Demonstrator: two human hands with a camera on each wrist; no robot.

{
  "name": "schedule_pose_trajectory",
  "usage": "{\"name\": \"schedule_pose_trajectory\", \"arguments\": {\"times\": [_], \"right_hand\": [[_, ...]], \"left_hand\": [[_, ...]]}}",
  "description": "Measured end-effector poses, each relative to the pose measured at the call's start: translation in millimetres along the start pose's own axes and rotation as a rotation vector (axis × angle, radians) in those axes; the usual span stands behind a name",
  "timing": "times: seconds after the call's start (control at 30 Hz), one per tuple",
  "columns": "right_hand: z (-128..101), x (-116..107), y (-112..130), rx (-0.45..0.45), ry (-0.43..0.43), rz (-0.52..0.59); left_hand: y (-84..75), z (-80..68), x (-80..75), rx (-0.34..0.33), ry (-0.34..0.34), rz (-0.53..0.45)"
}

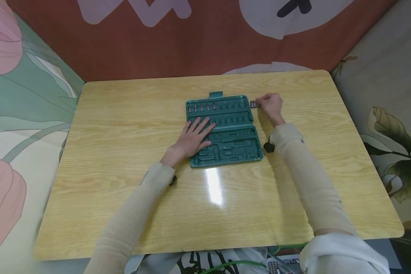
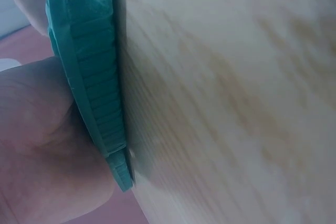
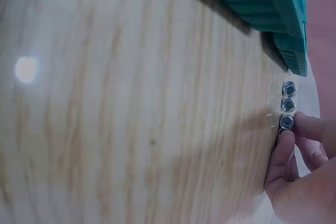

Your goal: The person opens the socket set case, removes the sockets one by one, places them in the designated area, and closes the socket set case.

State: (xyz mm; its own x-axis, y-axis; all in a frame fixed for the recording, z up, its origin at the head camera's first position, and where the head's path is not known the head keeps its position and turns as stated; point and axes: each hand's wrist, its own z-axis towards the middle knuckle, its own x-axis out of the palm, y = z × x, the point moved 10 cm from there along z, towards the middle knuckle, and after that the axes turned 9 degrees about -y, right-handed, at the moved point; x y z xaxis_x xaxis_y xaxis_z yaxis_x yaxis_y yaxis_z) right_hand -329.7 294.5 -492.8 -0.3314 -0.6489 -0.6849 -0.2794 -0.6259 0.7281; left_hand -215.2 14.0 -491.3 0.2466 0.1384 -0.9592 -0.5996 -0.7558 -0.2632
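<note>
A teal plastic tool case (image 1: 239, 144) lies opened flat near the middle of the table. My left hand (image 1: 193, 140) rests on its left side, fingers spread. Several small metal sockets (image 1: 202, 108) sit in slots along the case's top row, at the left. Just off the case's upper right corner, my right hand (image 1: 270, 105) pinches a socket (image 3: 286, 123) between thumb and finger. That socket ends a short row, with two more sockets (image 3: 289, 96) beside it, their square holes showing in the right wrist view. The left wrist view shows the case edge (image 2: 94, 77) beside the hand.
The wooden table (image 1: 130, 133) runs wide around the case, with a glare spot in front of it. Printed cloth or wall panels (image 1: 209, 49) stand behind and at both sides. A green cable (image 1: 236, 262) hangs by the person at the front edge.
</note>
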Motion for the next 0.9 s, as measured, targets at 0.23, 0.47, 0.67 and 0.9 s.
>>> {"name": "schedule_pose_trajectory", "arguments": {"times": [0.23, 0.47, 0.67, 0.9], "right_hand": [[-3, -2, 0, 0.003, -0.028, 0.009], [-6, -7, -2, 0.018, -0.034, 0.047], [-4, -7, -10, 0.073, -0.001, 0.137], [-1, -7, -15, 0.126, 0.051, 0.220]], "left_hand": [[1.1, -1.8, -0.2, -0.006, 0.001, -0.002], [3.2, 0.6, 3.8, -0.016, 0.015, -0.008], [1.3, 2.8, 4.6, -0.020, 0.008, -0.015], [-3.5, 9.9, 2.9, -0.032, 0.008, 0.013]]}}
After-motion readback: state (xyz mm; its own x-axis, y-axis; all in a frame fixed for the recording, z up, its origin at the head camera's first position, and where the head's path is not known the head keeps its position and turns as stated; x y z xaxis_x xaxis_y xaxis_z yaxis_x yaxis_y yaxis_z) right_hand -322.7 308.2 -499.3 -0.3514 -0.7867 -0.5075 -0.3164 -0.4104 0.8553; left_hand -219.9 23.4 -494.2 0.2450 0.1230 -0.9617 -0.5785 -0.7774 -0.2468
